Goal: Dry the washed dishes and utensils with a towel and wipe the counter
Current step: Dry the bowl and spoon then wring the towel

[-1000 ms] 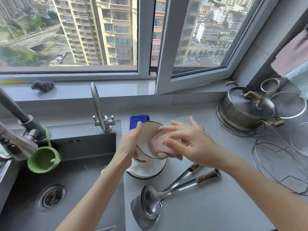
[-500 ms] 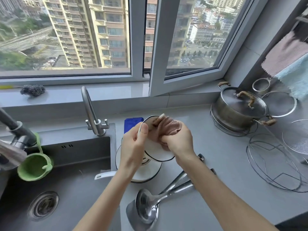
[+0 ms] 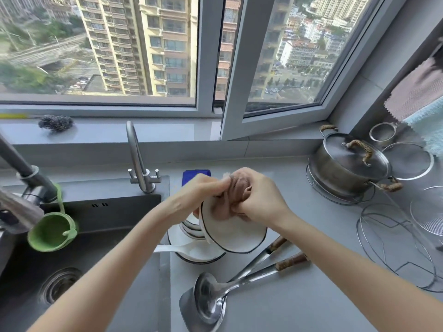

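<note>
Single view, head-worn, wide-angle. Vantage is above the near edge of the counter [image 3: 311, 295], facing forward and down toward the window [image 3: 143, 56] wall. Both forearms enter from the bottom edge and meet at frame centre. There the left hand [image 3: 201, 195] grips a bowl [image 3: 235, 236] and the right hand [image 3: 261, 200] grips a towel [image 3: 237, 188], both close to the lens. The sink [image 3: 107, 236] fills the lower left. A lidded pot [image 3: 347, 168] sits at right, farther off. The window occupies the upper half. Straight lines bow toward the frame edges.
</note>
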`<state>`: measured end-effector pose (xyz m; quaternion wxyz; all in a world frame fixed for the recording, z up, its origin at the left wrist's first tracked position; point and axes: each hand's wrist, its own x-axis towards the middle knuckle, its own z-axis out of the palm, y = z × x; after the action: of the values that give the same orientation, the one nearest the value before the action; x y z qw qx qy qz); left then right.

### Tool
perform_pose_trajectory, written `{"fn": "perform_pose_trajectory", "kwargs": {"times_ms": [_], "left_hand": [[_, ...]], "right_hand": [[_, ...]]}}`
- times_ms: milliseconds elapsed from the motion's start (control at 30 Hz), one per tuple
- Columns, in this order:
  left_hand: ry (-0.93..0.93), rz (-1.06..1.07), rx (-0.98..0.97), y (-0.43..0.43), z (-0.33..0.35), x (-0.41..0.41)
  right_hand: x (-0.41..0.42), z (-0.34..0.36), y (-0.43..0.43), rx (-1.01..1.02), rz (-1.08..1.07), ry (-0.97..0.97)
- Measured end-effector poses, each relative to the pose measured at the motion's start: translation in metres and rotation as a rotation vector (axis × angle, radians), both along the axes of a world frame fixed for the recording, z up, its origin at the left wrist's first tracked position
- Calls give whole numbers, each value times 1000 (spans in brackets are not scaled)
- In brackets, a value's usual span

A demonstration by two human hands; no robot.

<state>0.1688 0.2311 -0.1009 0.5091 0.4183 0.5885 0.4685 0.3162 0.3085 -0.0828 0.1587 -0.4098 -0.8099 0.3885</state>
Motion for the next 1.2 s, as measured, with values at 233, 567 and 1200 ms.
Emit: {"fn": "perform_pose_trajectory", "kwargs": {"times_ms": [233,567,1200], "left_hand": [[-202,151,-109,-16,-8,15],[15,473,157,-22,-11,49],[256,485,-24,-32,-23,80]], "right_hand": [[-1,-7,10,66,-179,11],[-8,-45,-8,-426,-485,346],[11,-65,-24,-285,-711,253]]}}
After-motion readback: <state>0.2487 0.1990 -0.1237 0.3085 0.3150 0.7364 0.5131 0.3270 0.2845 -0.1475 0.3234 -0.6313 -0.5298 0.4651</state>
